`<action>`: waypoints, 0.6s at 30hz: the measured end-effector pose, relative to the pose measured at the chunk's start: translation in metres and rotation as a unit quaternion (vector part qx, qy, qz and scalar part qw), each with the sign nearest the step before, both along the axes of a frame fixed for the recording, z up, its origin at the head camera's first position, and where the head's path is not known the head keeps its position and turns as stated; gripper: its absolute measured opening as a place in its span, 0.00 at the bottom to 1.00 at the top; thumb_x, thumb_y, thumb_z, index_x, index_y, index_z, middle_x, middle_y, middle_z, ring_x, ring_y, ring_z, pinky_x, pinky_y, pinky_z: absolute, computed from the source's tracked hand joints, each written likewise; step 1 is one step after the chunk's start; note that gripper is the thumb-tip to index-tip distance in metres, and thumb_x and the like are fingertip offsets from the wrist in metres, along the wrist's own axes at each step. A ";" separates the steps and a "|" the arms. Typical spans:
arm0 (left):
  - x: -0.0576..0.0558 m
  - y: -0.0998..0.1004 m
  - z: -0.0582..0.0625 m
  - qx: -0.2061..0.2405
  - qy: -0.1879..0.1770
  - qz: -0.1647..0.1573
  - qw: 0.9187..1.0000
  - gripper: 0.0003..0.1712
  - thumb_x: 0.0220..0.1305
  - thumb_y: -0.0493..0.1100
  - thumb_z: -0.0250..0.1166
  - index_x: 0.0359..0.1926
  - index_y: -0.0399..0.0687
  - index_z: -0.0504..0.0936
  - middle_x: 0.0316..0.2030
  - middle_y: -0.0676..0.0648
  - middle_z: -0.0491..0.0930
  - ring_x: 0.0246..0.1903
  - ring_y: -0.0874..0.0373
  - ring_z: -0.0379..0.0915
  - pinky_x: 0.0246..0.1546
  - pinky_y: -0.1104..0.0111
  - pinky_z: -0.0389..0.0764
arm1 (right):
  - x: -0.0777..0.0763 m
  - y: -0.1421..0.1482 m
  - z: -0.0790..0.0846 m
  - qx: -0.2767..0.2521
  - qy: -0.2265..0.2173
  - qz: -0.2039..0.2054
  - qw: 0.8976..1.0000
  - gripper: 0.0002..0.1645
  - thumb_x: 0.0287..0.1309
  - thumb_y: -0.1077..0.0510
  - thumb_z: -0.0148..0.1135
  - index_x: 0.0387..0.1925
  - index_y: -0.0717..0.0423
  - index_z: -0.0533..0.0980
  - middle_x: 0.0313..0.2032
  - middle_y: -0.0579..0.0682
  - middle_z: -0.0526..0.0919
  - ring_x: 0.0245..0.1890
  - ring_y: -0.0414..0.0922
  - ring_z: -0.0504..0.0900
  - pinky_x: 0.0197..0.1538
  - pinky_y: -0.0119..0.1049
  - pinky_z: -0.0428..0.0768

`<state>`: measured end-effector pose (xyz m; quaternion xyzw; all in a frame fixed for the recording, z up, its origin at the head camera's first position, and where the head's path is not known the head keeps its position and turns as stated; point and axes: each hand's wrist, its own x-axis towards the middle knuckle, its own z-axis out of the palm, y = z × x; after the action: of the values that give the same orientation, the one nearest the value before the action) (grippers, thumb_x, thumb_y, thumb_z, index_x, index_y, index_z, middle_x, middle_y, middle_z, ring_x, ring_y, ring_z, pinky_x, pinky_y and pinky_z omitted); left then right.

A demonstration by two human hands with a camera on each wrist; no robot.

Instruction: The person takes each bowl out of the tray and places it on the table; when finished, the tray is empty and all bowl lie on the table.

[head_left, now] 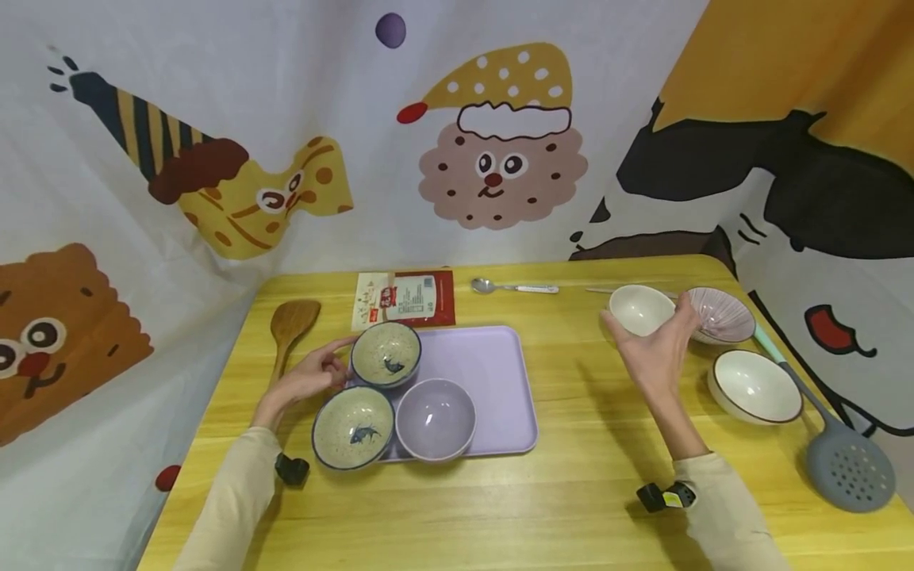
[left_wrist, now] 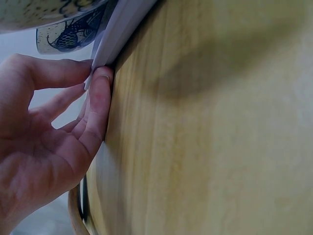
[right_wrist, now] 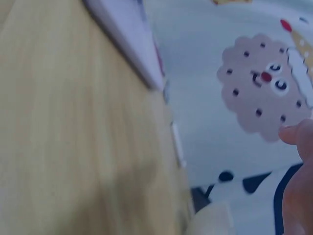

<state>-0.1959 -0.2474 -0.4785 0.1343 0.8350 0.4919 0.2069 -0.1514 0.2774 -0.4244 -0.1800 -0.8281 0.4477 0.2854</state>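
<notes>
we see the left hand (head_left: 310, 379) pinching a lilac tray (head_left: 502, 388), where any lift could slide off fish-painted bowls (head_left: 350, 424); the right hand (head_left: 654, 349) spreads at a small white bowl (head_left: 638, 305), contact unclear.

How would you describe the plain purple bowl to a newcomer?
On the yellow wooden table lies a purple tray. On its near side, beside two speckled bowls, sits the bowl. Unlike those, which show blue fish, its inside is plain purple.
</notes>
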 end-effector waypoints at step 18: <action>0.000 0.001 -0.001 -0.009 -0.001 0.010 1.000 0.49 0.52 0.23 0.53 0.78 0.37 0.55 0.38 0.34 0.78 0.33 0.51 0.77 0.34 0.65 0.83 | 0.021 -0.086 0.039 -0.007 0.014 0.239 0.971 0.68 0.50 0.52 0.79 0.80 0.58 0.43 0.79 0.58 0.51 0.79 0.55 0.51 0.80 0.52 0.53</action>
<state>-0.1960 -0.2464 -0.4797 0.1233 0.8406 0.4864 0.2040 -0.1304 0.1911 -0.3853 0.0274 -0.8398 0.5113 0.1804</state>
